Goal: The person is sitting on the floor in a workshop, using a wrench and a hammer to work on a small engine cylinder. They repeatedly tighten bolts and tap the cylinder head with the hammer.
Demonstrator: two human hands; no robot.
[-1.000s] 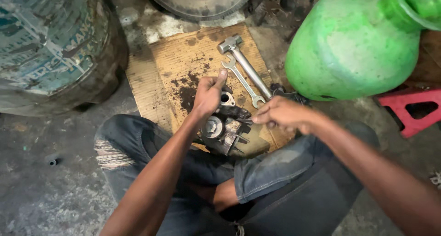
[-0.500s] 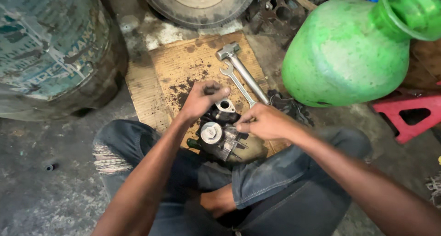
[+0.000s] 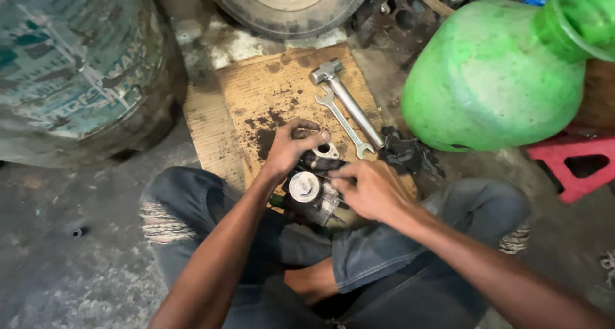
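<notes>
Seemingly mid-job: the left hand [image 3: 291, 146] curls its fingers on the greasy metal part [image 3: 312, 191] resting over the lap, the right hand [image 3: 371, 189] pinches its side. Hammer [image 3: 343, 98] and wrench [image 3: 344, 121] lie unused on cardboard [image 3: 256, 92].

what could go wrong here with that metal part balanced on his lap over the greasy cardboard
The metal part rests on the legs, not on a firm surface; with the left hand and right hand both working on it, it may tip or slip. Any small piece that comes loose could drop between the knees or get lost on the stained cardboard. The hammer and wrench lie close, so a dropped part might strike them.
</notes>
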